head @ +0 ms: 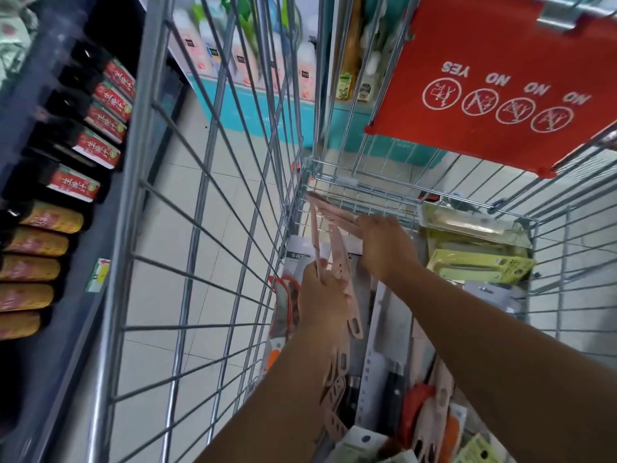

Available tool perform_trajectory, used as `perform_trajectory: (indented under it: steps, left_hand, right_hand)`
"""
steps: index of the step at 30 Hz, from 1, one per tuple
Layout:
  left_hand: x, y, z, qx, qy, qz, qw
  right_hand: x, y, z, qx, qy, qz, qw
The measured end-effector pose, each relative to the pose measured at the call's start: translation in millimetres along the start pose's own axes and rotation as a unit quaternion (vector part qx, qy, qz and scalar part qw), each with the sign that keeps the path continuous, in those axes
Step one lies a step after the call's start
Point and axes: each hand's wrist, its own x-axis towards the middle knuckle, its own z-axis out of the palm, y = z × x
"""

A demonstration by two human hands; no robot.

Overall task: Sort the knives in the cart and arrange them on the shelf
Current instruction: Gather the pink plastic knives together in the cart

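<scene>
Shop aisle, wire shopping cart (pixel 213 182), shelves of bottled goods (pixel 83 142)

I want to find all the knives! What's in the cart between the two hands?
In the head view, pink knives span the gap: the left hand grips several, and the right hand holds another's end. Below lies a white package.

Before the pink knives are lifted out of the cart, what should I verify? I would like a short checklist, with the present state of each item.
1. Left hand grips pink knives: ok.
2. Right hand holds another pink knife near the cart's far end: ok.
3. Blades sheathed or bare: cannot tell.
4. All pink knives gathered: not ok, more pink knives lie at the near end.
5. Way upward open between the cart's wire walls: ok.
6. Space free on the shelf for knives: cannot tell, that shelf is not in view.
</scene>
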Motion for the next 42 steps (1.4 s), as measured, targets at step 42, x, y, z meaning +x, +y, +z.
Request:
perform_trajectory:
  steps: [42]
  left_hand:
    - [-27.3, -46.2, -33.3, 0.363, 0.013, 0.020, 0.931]
  right_hand:
    - [-128.3, -39.4, 52.6, 0.329, -0.085, 0.175, 0.924]
